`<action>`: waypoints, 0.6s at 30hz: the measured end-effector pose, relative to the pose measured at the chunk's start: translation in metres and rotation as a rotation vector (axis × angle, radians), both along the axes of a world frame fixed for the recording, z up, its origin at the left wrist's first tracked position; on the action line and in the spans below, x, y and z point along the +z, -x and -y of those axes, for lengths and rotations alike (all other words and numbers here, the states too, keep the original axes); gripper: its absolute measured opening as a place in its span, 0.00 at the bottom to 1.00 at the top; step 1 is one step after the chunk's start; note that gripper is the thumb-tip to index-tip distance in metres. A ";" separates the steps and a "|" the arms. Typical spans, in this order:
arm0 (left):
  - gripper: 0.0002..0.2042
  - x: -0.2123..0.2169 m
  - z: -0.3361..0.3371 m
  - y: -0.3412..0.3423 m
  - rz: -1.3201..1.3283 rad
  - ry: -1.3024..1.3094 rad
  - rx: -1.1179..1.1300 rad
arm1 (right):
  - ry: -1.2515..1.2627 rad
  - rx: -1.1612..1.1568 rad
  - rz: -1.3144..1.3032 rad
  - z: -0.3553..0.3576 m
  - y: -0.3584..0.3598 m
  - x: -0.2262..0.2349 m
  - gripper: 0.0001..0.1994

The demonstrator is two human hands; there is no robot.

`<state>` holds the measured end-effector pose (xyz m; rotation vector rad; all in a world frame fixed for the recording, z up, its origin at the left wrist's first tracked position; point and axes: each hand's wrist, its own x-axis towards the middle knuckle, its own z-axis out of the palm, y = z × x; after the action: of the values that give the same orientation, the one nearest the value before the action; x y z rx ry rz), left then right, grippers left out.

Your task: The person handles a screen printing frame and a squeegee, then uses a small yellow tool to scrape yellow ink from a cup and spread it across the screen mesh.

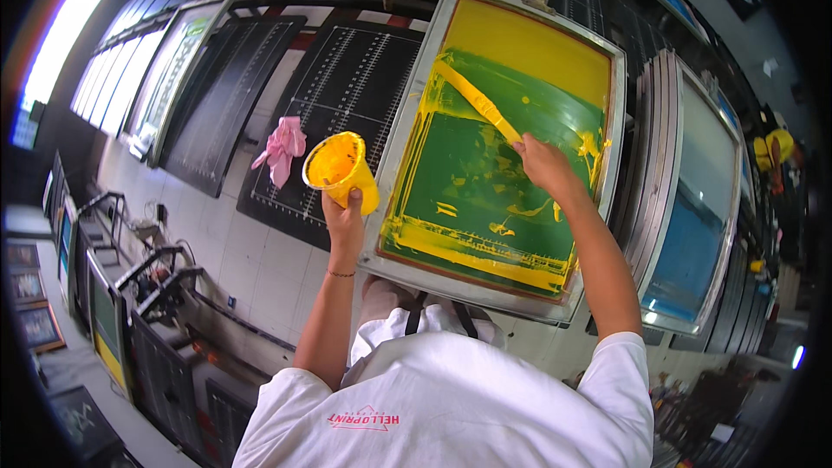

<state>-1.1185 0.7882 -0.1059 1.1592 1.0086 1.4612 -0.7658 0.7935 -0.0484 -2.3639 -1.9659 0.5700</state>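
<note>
A person in a white short-sleeved T-shirt (451, 390) stands at the near edge of a large screen. The left hand (345, 221), a thin dark bracelet (341, 274) at its wrist, is wrapped around one round yellow plastic tub (364, 188), tilted and coated inside with yellow ink. The tub looks light but top-heavy with ink, its smeared rim probably slippery; low on the wall is the surer hold. The right hand (544, 165) is clamped on the near end of one long, ink-coated yellow spatula (485, 108), which appears light and fairly stiff, best gripped at that end. The spatula lies over one metal-framed green printing screen (468, 287) streaked with yellow; whether its blade touches the mesh cannot be told. The taut mesh looks fragile. To the left, one crumpled pink cloth (282, 152) rests on the nearer of two flat black boards (347, 95). To the right stand stacked metal frames with a blue panel (693, 234), too overlapped to count.
</note>
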 end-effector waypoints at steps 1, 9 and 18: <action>0.26 -0.003 0.009 0.003 -0.011 0.005 0.035 | 0.012 0.026 -0.005 0.003 -0.003 -0.001 0.16; 0.26 -0.005 0.060 0.000 -0.063 0.026 0.311 | -0.004 0.230 0.034 0.033 -0.015 0.006 0.14; 0.25 -0.006 0.062 -0.008 0.042 -0.008 0.336 | -0.024 0.324 0.036 0.057 -0.012 -0.003 0.14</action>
<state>-1.1109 0.7267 -0.1121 0.9921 1.2115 1.7446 -0.7540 0.7361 -0.0512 -2.0673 -2.3761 0.5109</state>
